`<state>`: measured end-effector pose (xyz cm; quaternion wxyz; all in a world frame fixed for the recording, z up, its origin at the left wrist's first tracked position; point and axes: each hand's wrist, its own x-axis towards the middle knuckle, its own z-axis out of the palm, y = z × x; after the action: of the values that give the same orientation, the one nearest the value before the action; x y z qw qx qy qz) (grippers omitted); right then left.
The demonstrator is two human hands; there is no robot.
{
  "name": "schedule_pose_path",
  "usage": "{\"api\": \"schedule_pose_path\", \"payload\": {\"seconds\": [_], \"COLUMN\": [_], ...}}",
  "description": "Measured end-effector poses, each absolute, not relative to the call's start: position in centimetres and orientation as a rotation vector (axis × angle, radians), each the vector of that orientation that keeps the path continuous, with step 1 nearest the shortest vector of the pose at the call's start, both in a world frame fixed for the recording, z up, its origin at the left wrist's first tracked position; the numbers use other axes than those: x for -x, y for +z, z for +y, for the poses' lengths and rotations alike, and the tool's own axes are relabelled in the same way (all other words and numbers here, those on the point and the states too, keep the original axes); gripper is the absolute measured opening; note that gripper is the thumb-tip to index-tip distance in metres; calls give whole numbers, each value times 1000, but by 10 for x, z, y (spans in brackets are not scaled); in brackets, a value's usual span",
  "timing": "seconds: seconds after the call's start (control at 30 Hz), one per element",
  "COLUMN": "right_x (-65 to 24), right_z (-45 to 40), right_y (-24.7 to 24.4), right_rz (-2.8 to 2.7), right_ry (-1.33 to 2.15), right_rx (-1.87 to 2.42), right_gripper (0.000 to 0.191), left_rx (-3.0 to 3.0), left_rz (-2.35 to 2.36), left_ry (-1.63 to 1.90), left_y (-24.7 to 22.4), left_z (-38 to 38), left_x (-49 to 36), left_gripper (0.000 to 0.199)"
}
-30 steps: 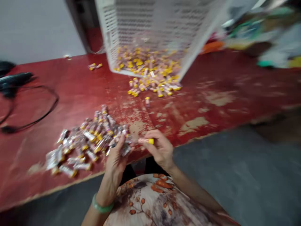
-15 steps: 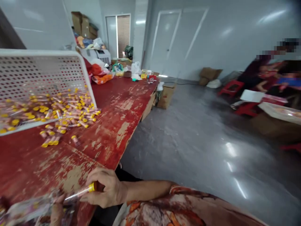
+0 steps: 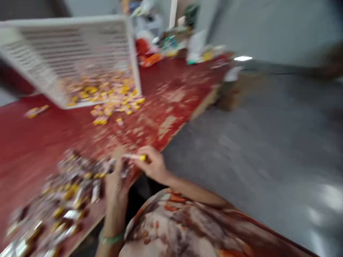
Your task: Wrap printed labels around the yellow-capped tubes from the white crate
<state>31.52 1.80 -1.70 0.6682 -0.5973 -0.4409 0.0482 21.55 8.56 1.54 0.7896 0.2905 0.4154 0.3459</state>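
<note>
Near the table's front edge, my right hand pinches the yellow-capped end of a small clear tube with pale pink contents. My left hand, with a green band at the wrist, is at the tube's other end; its fingers are blurred, and what they grip is unclear. Beside it on the left lies a heap of clear-wrapped packs with yellow caps inside. Beyond the hands, a white perforated basket lies tipped, with many yellow-capped tubes spilling out onto the table.
The worn red table runs away to the back right, where orange and white bags and small items stand. Loose tubes lie left of the basket. A cardboard box stands on the grey floor beside the table.
The view has turned left and down, bringing the wrapped heap and my left forearm into sight. The people at the right have left view. The tube remains in my right hand.
</note>
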Motion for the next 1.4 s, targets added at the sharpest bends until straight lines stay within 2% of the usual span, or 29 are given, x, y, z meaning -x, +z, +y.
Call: {"api": "schedule_pose_path", "payload": {"seconds": [0.07, 0.27, 0.5, 0.77, 0.9, 1.03, 1.2, 1.4], "right_x": [-325, -344, -323, -304, -299, -288, -276, -274], "right_z": [19, 46, 55, 48, 46, 46, 51, 53], "right_y": [-21, -53, -41, -24, -23, -26, -28, -26], "right_rz": [-774, -420, -419, -745, -944, -1062, -1337, -1387], "right_ry": [312, 832, 1163, 1301, 1342, 1431, 1219, 1057], "right_rx": [1316, 1129, 1155, 1246, 1336, 1393, 1392, 1408], "right_gripper": [15, 17, 17, 31, 23, 20, 8, 10], "left_rx": [-562, -376, -416, -401, -476, -488, -504, -531], "left_rz": [958, 1145, 1103, 929, 1056, 1131, 1119, 1116], "left_ry": [916, 1132, 1046, 901, 914, 953, 1013, 1075], "left_y": [1, -15, -12, -7, -17, -28, -31, -31], "left_z": [94, 105, 107, 96, 82, 72, 69, 71], "left_x": [-203, -148, -137, -139, -128, -125, -132, -136], "left_gripper": [25, 27, 27, 25, 33, 27, 25, 24]}}
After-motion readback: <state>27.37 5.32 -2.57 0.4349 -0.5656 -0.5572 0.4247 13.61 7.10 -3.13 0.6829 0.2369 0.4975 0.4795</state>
